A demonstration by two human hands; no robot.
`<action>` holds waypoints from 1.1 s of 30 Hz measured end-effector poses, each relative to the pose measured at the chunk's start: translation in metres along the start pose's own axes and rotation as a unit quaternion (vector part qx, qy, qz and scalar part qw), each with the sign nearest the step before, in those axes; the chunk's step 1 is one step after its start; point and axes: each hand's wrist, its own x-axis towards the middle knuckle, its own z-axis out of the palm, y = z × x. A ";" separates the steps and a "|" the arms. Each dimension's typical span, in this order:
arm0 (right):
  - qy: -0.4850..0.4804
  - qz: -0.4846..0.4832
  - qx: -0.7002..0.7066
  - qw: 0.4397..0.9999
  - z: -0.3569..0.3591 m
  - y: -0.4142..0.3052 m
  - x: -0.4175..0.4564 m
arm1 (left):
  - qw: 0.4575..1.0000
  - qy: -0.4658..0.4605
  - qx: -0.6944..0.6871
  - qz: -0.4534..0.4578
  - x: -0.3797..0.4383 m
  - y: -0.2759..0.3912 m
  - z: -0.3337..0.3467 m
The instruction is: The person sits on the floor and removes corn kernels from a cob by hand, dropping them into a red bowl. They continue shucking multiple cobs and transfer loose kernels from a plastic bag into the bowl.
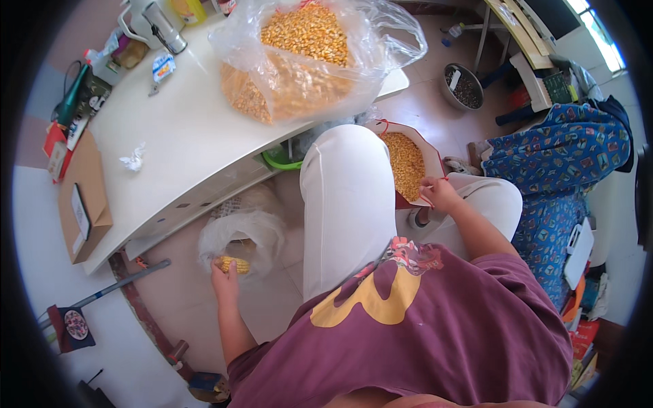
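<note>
My left hand [223, 283] grips a yellow corn cob [240, 266] at the near side of a thin, translucent plastic bag [211, 234], which stands open on the floor. My right hand [441, 195] is at the near right rim of a white-lined box [433, 154], its fingers closed around a red cord [424, 198]. Loose corn kernels [405, 166] lie inside this box, beside my raised knee. On the white table ahead, a large clear plastic bag [306, 99] bulges with more kernels, its top open.
Crumpled tissue [133, 158] and a cardboard box [97, 199] lie on the table [183, 112]. A green basin [279, 160] sits underneath. Farther off, a metal bowl [463, 87] of dark bits stands on the floor. Patterned blue cloth [556, 148] drapes at right.
</note>
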 end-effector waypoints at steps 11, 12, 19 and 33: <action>0.076 -0.074 0.126 0.986 -0.034 0.012 -0.003 | 0.891 0.353 0.256 0.121 -0.004 0.201 -0.112; 0.078 -0.079 0.130 0.985 -0.034 0.014 -0.005 | 0.909 0.350 0.175 0.141 -0.004 0.233 -0.108; 0.099 -0.149 0.276 0.944 -0.049 0.010 -0.002 | 0.894 -0.111 -0.398 0.173 0.013 0.402 0.044; -0.009 -0.142 0.578 0.804 -0.053 0.001 -0.004 | 0.776 -0.442 -0.449 0.028 0.018 0.456 0.247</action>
